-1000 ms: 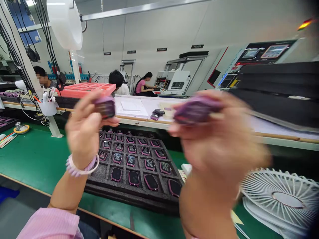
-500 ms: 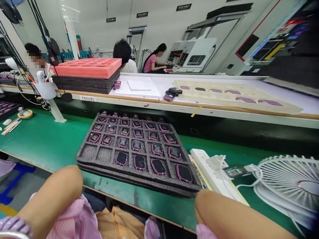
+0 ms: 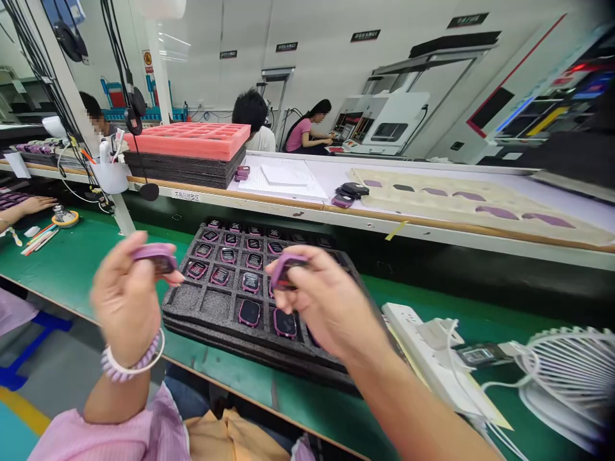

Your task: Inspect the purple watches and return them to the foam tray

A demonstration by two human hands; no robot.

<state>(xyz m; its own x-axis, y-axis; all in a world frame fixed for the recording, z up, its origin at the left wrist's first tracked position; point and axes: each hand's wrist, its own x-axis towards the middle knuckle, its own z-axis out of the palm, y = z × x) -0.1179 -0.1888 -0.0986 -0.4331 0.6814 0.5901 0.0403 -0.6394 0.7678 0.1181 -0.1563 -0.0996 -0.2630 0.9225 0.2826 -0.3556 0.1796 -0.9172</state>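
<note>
My left hand (image 3: 127, 298) is closed around a purple-framed smartwatch (image 3: 156, 254), held up left of the foam tray. In my right hand (image 3: 327, 301) is a second purple smartwatch (image 3: 283, 272), gripped between thumb and fingers above the tray. The dark grey foam tray (image 3: 216, 304) rests on the green bench, stacked on at least one more tray. Rows of purple-cased watch bodies lie in its pockets, some with lit text on their screens. Two pockets at the front left hold nothing. My right hand and forearm hide the tray's right part.
A white power strip (image 3: 418, 346) with plugs and a white fan (image 3: 571, 378) stand on the right. Behind the tray runs a raised shelf (image 3: 307, 205) bearing red foam (image 3: 192, 137) and watch parts. A co-worker's hand (image 3: 36, 205) shows at far left.
Both my hands have come into view over the bench, each holding a watch. The camera view has shifted slightly, and a co-worker's hand has appeared at the left.
</note>
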